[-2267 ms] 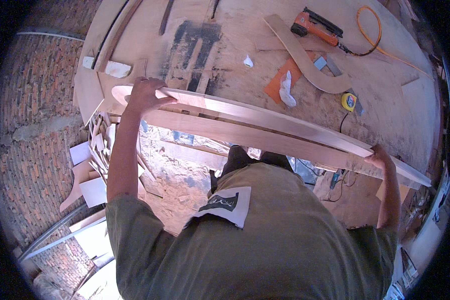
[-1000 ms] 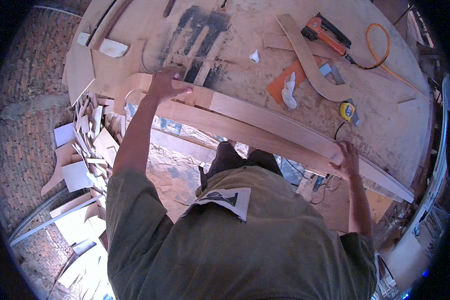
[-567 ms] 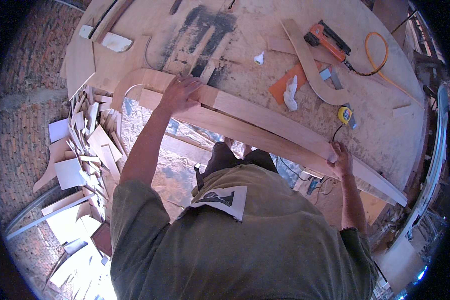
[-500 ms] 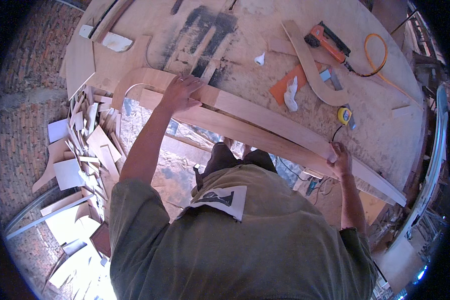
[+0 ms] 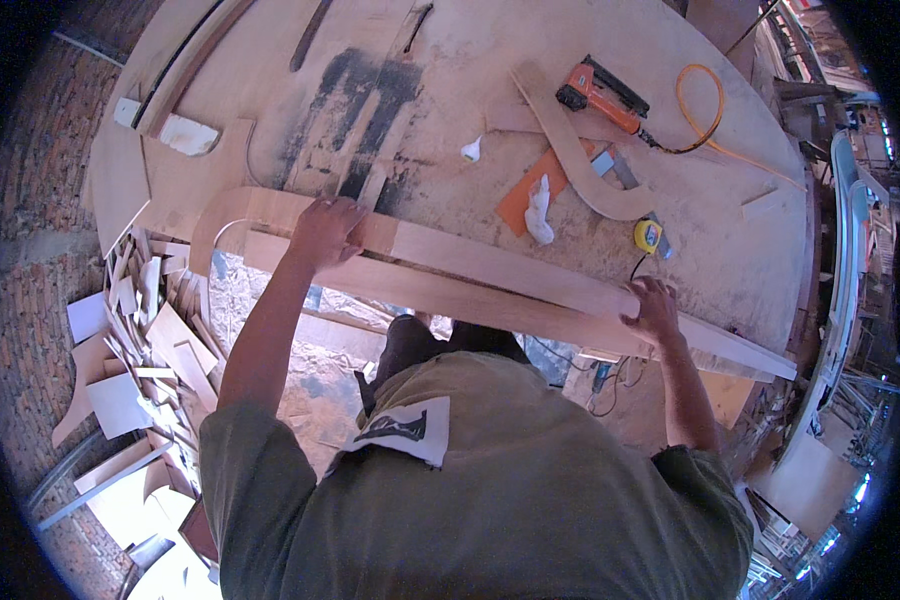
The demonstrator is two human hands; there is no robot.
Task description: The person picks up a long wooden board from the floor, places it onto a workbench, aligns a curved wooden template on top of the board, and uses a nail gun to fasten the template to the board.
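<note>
A long pale wooden piece with a curved hook at its left end lies along the near edge of the worktable, just above a second long board. My left hand grips it left of centre, fingers over the top and thumb on the near side. Toward its right end my right hand grips it, fingers curled over the far edge. Beyond the right hand are a yellow tape measure and a metal scraper. A curved wooden cutout lies over an orange sheet beside crumpled white material.
The dusty worktable holds an orange nail gun with a looped hose and white offcuts at back left. Wood scraps pile at left by a brick wall. A cabled tool lies below the bench. Long strips stand at far right.
Since 2.3 seconds ago the long piece has turned flatter, showing its hooked end, and both hands have shifted along it. In the last half second the view has shifted; the grips look similar.
</note>
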